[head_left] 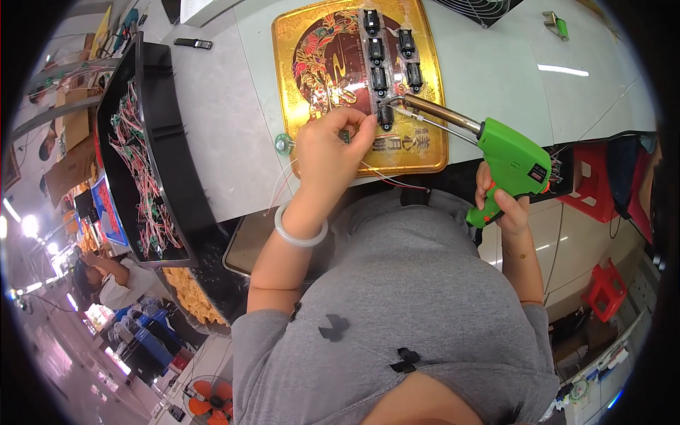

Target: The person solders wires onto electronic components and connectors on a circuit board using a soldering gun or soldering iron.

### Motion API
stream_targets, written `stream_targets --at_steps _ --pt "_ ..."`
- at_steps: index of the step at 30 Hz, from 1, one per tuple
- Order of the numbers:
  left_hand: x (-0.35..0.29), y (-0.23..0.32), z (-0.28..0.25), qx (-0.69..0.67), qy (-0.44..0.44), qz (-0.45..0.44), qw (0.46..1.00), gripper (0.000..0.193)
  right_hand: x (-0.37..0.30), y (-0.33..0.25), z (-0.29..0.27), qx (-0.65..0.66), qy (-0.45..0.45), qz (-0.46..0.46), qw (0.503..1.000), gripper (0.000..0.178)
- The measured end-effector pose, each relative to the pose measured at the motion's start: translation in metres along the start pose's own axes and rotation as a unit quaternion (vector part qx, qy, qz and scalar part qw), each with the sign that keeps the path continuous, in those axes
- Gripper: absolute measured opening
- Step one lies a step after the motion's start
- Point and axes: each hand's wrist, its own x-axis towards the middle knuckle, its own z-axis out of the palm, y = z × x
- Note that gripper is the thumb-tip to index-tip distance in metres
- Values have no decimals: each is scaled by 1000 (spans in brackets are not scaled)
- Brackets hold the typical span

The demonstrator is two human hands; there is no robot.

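My right hand (506, 205) grips a green soldering gun (516, 159) by its handle. Its metal tip reaches left to the nearest small black part (384, 115), with a thin feed tube alongside. My left hand (333, 145) is pinched closed beside that same part, on thin wires (382, 174) that trail from below it. A bit of green shows between its fingers; the exact grip is partly hidden. Several more black parts (377, 51) stand in two rows on a gold decorated tin lid (435, 152). A round green circuit board (283, 144) sits left of my hand.
A black bin (177, 191) full of wired green boards stands at the left. On the pale table (212, 127) lie a black strap-like item (193, 44) and a green-handled item (559, 27). Red stools (605, 290) are at the right; another person (120, 280) is at far left.
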Motion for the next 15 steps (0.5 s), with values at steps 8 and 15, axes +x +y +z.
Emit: stream_targets --at_steps 8,15 --pt "0 4 0 15 11 3 1000 12 -2 2 2 -20 4 -8 1000 32" --pt "0 3 0 11 12 9 1000 12 -3 1 4 -38 9 -7 999 32"
